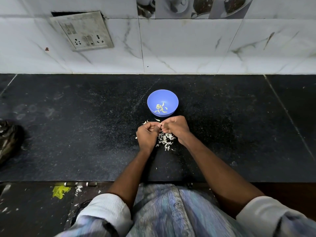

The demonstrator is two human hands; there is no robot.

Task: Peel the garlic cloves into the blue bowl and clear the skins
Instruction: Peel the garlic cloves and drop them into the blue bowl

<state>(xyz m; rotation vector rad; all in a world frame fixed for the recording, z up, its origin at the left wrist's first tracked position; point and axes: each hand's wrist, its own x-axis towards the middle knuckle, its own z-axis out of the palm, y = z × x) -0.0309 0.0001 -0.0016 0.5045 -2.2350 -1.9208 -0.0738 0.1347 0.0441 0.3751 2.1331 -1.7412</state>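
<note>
Currently both hands meet at center: left hand and right hand pinching a garlic clove together. Blue bowl at 12 o'clock of them, skins piled at 6.

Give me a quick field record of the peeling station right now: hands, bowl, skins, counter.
left hand: fingers curled, pinching a small garlic clove with the right
right hand: fingers curled on the same clove
blue bowl: upright, just beyond the hands, a few peeled cloves inside
skins: loose pile on the counter under and between the hands, a few strays near the bowl
counter: black stone, skins not yet cleared
</note>
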